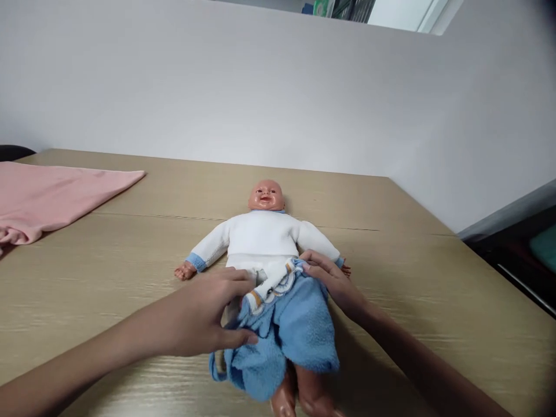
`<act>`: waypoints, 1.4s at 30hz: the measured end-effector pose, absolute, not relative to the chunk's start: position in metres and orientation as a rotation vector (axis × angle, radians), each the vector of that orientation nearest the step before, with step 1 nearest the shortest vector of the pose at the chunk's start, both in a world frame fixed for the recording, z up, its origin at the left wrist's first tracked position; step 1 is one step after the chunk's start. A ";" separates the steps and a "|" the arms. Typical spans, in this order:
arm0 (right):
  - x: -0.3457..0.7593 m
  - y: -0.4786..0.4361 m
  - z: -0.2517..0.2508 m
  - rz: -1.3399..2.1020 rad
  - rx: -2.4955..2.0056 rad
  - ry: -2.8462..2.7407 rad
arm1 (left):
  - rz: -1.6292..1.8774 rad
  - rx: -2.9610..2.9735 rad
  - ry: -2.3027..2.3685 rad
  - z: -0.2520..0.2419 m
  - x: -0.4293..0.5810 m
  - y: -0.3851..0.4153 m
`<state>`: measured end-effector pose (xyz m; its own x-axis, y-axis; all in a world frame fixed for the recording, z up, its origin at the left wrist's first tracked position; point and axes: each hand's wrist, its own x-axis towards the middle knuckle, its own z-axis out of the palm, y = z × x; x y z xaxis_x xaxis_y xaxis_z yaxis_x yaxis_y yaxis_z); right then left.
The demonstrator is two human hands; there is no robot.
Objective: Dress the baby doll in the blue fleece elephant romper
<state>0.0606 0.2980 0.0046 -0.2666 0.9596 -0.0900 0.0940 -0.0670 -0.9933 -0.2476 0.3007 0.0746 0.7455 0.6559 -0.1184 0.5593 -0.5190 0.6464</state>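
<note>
A baby doll (266, 196) lies on its back, head toward the far side, in a white top (263, 231) with blue cuffs. Blue fleecy pants (306, 321) cover its upper legs. Their white-and-orange trimmed waistband (271, 286) sits at a slant, higher on the right. My left hand (208, 313) rests at the lower side of the pants, thumb on the blue cloth and well apart from the fingers near the waist. My right hand (332, 278) has its fingers closed on the waistband's right end. Bare doll legs (299, 391) show below the hems.
The doll lies on a light wooden table (130, 289) with a seam across it. Pink cloth (56, 197) is spread at the far left. A white wall (217, 87) stands behind the table, and a dark object (521, 260) is beyond its right edge.
</note>
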 end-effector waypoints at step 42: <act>0.063 0.259 -0.018 1.378 -1.590 -1.079 | 0.725 1.664 1.110 -0.014 -0.270 0.324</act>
